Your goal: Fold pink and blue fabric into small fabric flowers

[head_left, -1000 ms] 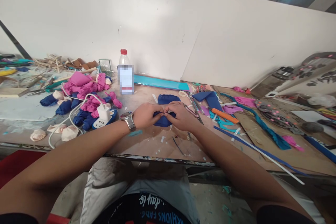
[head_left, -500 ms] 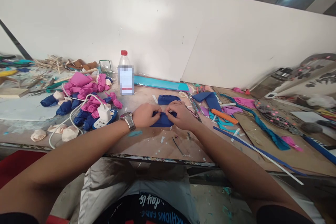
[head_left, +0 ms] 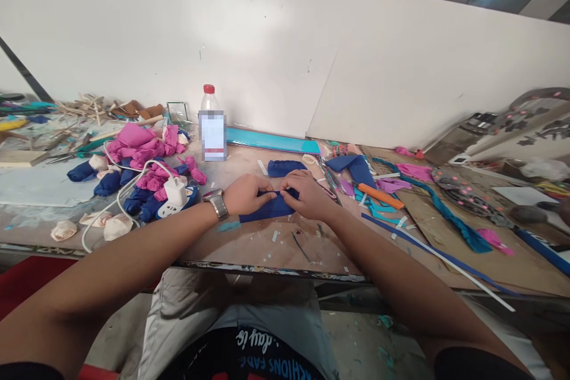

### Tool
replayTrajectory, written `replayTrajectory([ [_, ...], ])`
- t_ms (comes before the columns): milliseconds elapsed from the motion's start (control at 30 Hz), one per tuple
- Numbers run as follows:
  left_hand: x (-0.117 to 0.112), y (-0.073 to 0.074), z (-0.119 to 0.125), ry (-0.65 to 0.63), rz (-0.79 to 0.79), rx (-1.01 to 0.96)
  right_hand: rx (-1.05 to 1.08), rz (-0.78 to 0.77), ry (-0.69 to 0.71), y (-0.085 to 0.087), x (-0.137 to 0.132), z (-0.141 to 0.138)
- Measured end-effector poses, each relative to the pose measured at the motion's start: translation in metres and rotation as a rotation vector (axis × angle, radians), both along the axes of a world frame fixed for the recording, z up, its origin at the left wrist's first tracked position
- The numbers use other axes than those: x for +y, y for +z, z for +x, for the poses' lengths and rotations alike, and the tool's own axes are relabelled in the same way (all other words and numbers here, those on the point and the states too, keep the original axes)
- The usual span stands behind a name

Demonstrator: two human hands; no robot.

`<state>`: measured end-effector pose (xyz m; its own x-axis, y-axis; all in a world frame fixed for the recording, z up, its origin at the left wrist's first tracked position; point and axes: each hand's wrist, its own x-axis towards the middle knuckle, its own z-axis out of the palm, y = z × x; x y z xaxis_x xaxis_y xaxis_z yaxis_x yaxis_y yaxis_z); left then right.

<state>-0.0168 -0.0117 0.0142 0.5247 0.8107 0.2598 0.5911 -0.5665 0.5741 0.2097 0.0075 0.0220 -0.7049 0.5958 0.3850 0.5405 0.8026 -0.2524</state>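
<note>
A strip of dark blue fabric or crepe paper (head_left: pixel 269 209) lies across the table in front of me, its left end flat on the surface. My left hand (head_left: pixel 249 195) pinches its upper edge between thumb and fingers. Close beside it, my right hand (head_left: pixel 307 195) pinches the same edge, fingertips nearly meeting the left ones. Fingers cover part of the strip. Just behind the hands rests a second rolled or folded blue piece (head_left: pixel 285 168). A ring of tape (head_left: pixel 309 159) sits to its right.
Pink, blue and cream fabric rosettes (head_left: pixel 146 154) crowd the left, with a white charger (head_left: pixel 176 191) and cable among them. A red-capped bottle (head_left: pixel 209 101) stands behind. To the right lie an orange-handled cutter (head_left: pixel 380 196), blue scraps (head_left: pixel 356 167) and a long white strip (head_left: pixel 476 282).
More of the blue strip now shows to the left, below my left hand. Both hands stay nearly in place, still pinching its edge. The view has shifted slightly.
</note>
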Motion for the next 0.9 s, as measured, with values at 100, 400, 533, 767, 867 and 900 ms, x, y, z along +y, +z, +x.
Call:
replayTrajectory([
  [100, 0.0035, -0.0018, -0.0010, 0.002, 0.013, -0.008, 0.012, -0.005, -0.012, 0.0007, -0.0005, 0.0004],
  [400, 0.0046, -0.0025, -0.0022, -0.013, -0.002, -0.010, -0.003, 0.003, 0.026, -0.0035, 0.0035, 0.0016],
  [533, 0.0051, -0.0020, -0.0030, -0.028, -0.058, 0.054, 0.023, 0.031, 0.015, -0.0046, 0.0057, 0.0030],
  [767, 0.0053, -0.0006, -0.0027, -0.074, -0.156, -0.001, 0.043, 0.028, 0.070, -0.0054, 0.0063, 0.0032],
  [867, 0.0077, -0.0023, -0.0033, -0.102, -0.219, -0.049, 0.055, 0.026, 0.088, -0.0058, 0.0064, 0.0028],
  [900, 0.0087, -0.0032, -0.0035, -0.099, -0.237, -0.059, 0.058, 0.026, 0.089, -0.0058, 0.0063, 0.0026],
])
